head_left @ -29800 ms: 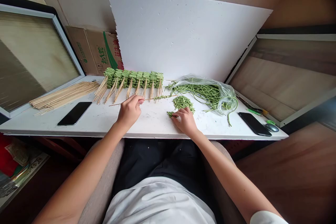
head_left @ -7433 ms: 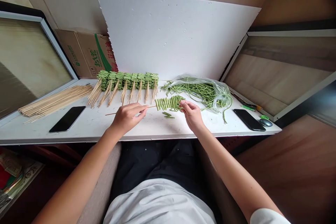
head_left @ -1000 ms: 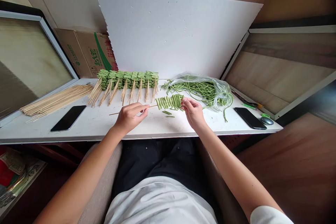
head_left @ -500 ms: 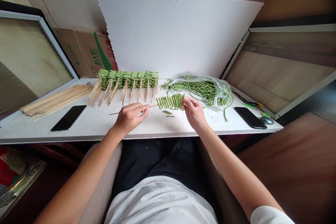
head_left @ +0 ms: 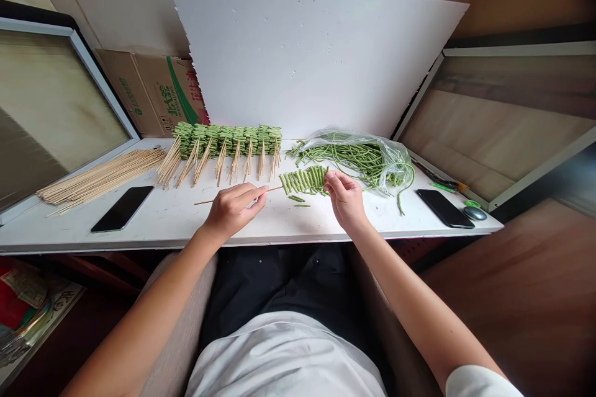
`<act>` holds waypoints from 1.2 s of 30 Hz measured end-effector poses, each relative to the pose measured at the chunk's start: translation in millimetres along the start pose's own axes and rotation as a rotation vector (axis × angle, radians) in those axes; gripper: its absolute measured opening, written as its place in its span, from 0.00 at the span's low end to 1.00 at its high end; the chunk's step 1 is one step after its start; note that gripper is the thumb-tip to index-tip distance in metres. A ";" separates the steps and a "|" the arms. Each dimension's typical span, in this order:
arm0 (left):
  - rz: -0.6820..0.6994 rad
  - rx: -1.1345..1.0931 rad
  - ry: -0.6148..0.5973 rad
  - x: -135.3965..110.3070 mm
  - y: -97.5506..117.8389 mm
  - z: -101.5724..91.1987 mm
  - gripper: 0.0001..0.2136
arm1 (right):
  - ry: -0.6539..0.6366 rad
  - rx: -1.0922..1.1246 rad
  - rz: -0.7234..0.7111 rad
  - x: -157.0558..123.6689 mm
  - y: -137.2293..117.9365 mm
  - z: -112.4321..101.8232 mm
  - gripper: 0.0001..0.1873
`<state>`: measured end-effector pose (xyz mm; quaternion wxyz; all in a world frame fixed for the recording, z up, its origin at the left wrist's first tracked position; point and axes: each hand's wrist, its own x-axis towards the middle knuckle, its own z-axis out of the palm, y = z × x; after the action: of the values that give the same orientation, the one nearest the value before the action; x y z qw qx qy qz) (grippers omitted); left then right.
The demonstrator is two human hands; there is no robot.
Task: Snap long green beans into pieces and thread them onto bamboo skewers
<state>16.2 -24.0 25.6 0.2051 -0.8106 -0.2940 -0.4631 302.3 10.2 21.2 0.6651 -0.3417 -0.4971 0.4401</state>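
Holding a thin stick [head_left: 275, 188], the left hand [head_left: 238, 208] has its thumb and fingers closed tight on it. A row of cut green beans [head_left: 302, 180] sits side by side on the stick, above the white surface [head_left: 186, 220]. The right hand [head_left: 345, 198] pinches the far end of that row, but its fingers hide the stick's tip. Just below the row lie a few loose bean bits [head_left: 297, 199]. Behind the left hand are piles of bean sticks [head_left: 228, 138], all lined up, with their bare ends facing the person. Past the right hand, long beans [head_left: 358, 159] poke out of a clear bag [head_left: 395, 152]. Plain sticks [head_left: 102, 177] lie in a heap on the left, near a black phone [head_left: 121, 209].
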 end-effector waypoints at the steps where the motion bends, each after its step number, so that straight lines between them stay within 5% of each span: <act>1: 0.001 0.002 -0.002 -0.3 0.5 0.5 0.07 | 0.004 -0.003 -0.001 0.0 0.4 0.1 0.17; 15: -0.079 -0.101 0.007 -0.2 -0.3 2.6 0.07 | 0.010 -0.064 -0.018 -0.4 -0.5 0.2 0.20; 22: -0.211 -0.131 -0.121 1.5 -8.1 -1.4 0.10 | 0.035 -0.173 -0.053 7.9 -2.9 -7.3 0.22; 29: -0.269 -0.173 -0.069 0.4 -13.7 0.2 0.08 | -0.010 -0.004 0.092 11.8 0.1 -7.3 0.20; 36: -0.335 -0.172 -0.163 -1.7 -22.0 -0.6 0.08 | 0.042 0.028 0.146 11.7 -0.1 -7.9 0.20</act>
<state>0.5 -8.6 25.7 0.0307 -0.7998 -0.3994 -0.4471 311.4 20.8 23.4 0.6463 -0.3771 -0.4506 0.4869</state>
